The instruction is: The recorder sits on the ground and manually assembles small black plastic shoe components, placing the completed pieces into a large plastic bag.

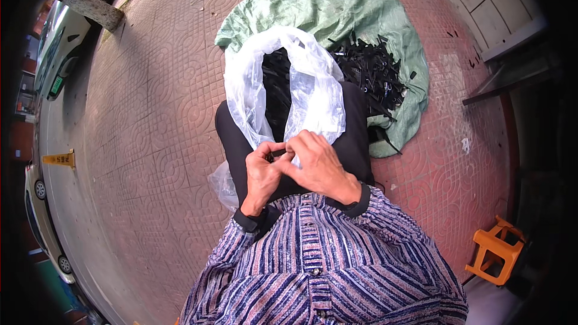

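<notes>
Head view, looking down: a small black piece (278, 154) sits pinched between the fingers of the left hand (262, 176) and right hand (318, 168), over the lap, just before an open clear plastic bag (313, 93) of black parts. More black strips (370, 72) lie heaped on a green sack (337, 6) spread over red paving. Steady fingertip pressure, held close, seems best.

Outdoor pavement, probably roadside: patterned red paving bricks (156, 114), parked cars (57, 42) alongside.
</notes>
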`<state>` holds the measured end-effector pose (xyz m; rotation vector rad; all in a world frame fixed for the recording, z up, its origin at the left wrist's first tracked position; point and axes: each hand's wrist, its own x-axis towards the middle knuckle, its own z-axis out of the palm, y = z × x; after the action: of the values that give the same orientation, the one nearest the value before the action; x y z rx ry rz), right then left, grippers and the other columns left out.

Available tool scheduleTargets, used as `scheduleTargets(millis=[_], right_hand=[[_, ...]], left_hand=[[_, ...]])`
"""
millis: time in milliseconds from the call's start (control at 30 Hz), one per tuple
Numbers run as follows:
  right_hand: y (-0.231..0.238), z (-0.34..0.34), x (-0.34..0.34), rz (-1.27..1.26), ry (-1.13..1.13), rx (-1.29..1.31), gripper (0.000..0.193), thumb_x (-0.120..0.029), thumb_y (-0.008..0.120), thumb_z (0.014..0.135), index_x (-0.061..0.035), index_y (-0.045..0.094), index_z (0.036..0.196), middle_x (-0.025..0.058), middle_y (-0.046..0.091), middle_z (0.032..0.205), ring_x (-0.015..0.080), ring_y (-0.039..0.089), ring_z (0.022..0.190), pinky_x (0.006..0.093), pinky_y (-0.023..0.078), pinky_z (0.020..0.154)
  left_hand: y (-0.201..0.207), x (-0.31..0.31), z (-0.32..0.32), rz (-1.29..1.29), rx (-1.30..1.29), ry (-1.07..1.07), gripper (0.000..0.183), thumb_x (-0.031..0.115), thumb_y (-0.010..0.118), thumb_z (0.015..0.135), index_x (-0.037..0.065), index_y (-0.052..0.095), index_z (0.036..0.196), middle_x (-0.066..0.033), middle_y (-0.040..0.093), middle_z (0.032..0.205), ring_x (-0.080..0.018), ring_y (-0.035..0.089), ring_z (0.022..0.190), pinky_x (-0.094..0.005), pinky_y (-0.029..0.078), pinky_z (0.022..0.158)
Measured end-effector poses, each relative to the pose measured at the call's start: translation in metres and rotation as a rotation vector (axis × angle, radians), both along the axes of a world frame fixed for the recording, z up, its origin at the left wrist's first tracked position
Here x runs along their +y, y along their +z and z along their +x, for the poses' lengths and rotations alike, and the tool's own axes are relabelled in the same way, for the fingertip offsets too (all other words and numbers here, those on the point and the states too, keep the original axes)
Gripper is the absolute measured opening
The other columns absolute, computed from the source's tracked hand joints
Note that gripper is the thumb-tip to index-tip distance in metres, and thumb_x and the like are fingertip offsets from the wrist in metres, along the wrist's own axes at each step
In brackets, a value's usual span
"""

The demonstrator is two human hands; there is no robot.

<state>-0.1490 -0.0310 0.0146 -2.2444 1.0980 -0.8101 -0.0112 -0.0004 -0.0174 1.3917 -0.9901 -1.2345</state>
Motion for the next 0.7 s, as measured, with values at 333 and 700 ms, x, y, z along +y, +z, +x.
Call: scheduleTargets(millis=[333,700], right_hand=[[-0.030,0.002,-0.013,0.509,-0.155,-0.439,0.023,-0.018,0.048,0.088,0.0010,0.048,0.075,0.0156,0.050,0.069,0.0284,0.055,0.064,0.0363,0.043,0.051],[-0.043,0.009,-0.014,0.541,-0.215,-0.572,0.029,-0.021,0.056,0.087,0.0032,0.052,0.073,0.0095,0.053,0.058,0.0163,0.052,0.051,0.0298,0.041,0.047]], left_hand=[[0.016,-0.004,-0.009,0.019,0.108,0.037,0.016,0.005,0.069,0.076,-0.001,0.062,0.088,0.0052,0.051,0.067,0.0000,0.041,0.053,-0.0145,0.030,0.046],[-0.001,-0.006,-0.004,-0.171,-0.052,-0.003,0.012,0.003,0.064,0.080,-0.003,0.063,0.090,0.0039,0.051,0.064,-0.0021,0.042,0.056,-0.0177,0.034,0.049]])
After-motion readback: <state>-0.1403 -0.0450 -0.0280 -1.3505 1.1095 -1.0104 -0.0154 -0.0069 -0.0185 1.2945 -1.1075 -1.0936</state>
